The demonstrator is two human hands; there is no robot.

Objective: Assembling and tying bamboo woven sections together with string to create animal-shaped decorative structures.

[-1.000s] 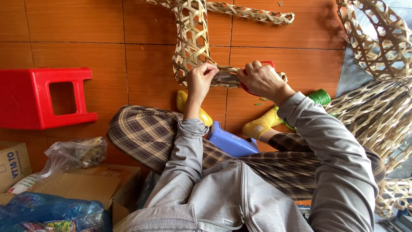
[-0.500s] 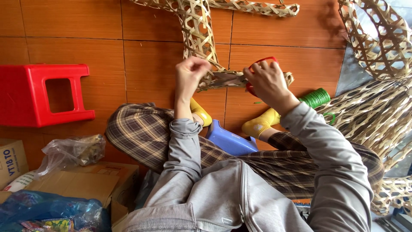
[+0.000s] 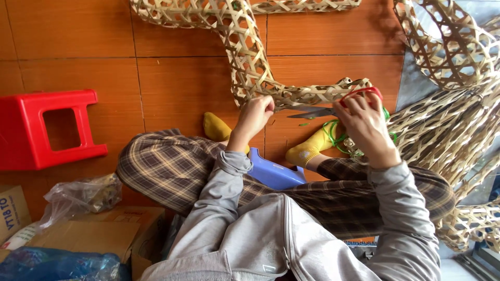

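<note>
Left hand: my left hand [image 3: 255, 115] is pinching the edge of the woven bamboo lattice strip [image 3: 245, 57] at centre frame, fingers closed on a loose strand end.
Right hand: my right hand [image 3: 364, 125] is gripping the red-handled scissors [image 3: 333, 106], fingers curled through the loops — blades pointing left toward the strip, parted only slightly as far as I can tell.
Where the work is: the strip is running from the top of the frame down to the middle, then bending right toward the scissors.
Progress: I am judging the weave itself as done — the lattice looks complete along its length; trimming of stray ends is under way, and how many ends are left I cannot tell.
Counts: one pair of scissors; one red plastic stool [image 3: 47, 127] at the left; one blue low seat [image 3: 273, 171] under me; two yellow socks [image 3: 307, 151]; one coil of green cord [image 3: 338, 138]; several more bamboo lattice pieces [image 3: 448, 47] piled at the right, too tangled to count.
</note>
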